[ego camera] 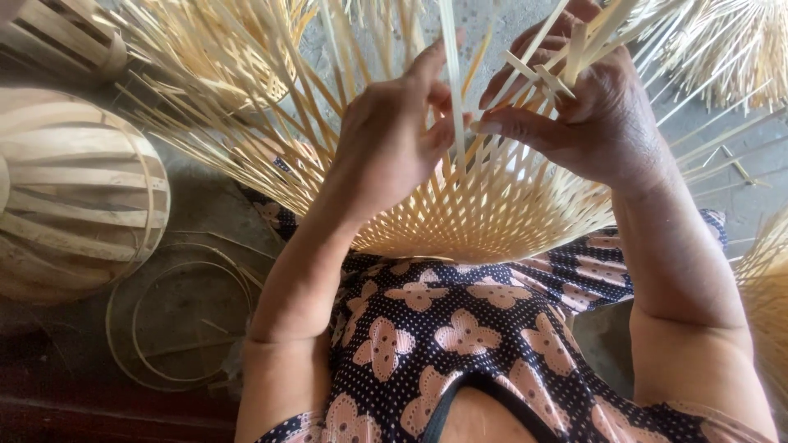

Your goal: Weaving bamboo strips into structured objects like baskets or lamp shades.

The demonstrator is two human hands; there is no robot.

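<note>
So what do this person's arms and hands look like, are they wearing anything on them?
Both arms are bare from the upper arm down: no gloves, no rings, watch or bracelets that I can see on the left hand or the right hand. The only clothing near them is a short-sleeved dark top with small white dots and pinkish flower shapes.
</note>
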